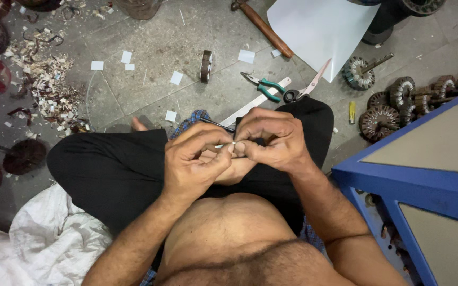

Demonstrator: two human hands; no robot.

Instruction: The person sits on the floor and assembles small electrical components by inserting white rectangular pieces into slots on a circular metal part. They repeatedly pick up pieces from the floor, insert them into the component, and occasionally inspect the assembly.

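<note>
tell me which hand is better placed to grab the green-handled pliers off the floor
Likely the right hand. The pliers lie on the floor just beyond it, while the left hand sits farther to the other side. Both hands pinch a small white piece.

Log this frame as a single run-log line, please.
left hand: pinching small white piece | right hand: pinching same piece | pliers, scissors: on floor, untouched

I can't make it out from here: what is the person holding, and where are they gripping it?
Both hands, left hand and right hand, pinch a small white piece between their fingertips; its kind cannot be told.
</note>
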